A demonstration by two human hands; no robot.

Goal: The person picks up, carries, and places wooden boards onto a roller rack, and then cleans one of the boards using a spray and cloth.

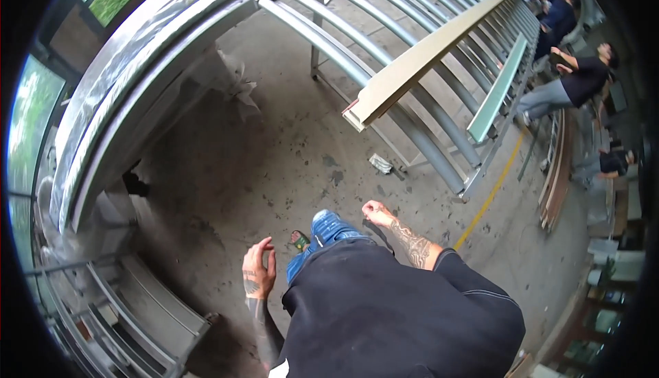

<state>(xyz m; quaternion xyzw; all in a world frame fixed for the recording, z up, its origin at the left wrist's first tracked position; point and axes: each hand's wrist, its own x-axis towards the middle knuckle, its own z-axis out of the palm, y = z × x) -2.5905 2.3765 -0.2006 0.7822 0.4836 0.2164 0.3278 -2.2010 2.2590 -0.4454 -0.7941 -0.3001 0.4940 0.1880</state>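
Note:
My left hand (258, 268) hangs over the floor beside my thigh, its fingers stretched and slightly bent, holding nothing. On the other side, my right hand (379, 214) is closed with the fingers curled in. A dark strip (379, 232) shows just below that hand; whether the fingers grip it cannot be made out. Neither hand touches the roller conveyor (357, 69) ahead. Across its rollers lies a long beige board (429, 55), the near end jutting past the rollers. A narrower pale green strip (498, 89) rests to its right.
A crumpled white bundle (379, 164) lies on the floor under the conveyor. At left stands a long machine edge wrapped in clear plastic (103, 96), with a metal rack (103, 302) nearer me. A yellow line (491, 192) crosses the floor. Several people, one a person in dark clothing (580, 83), stand at right.

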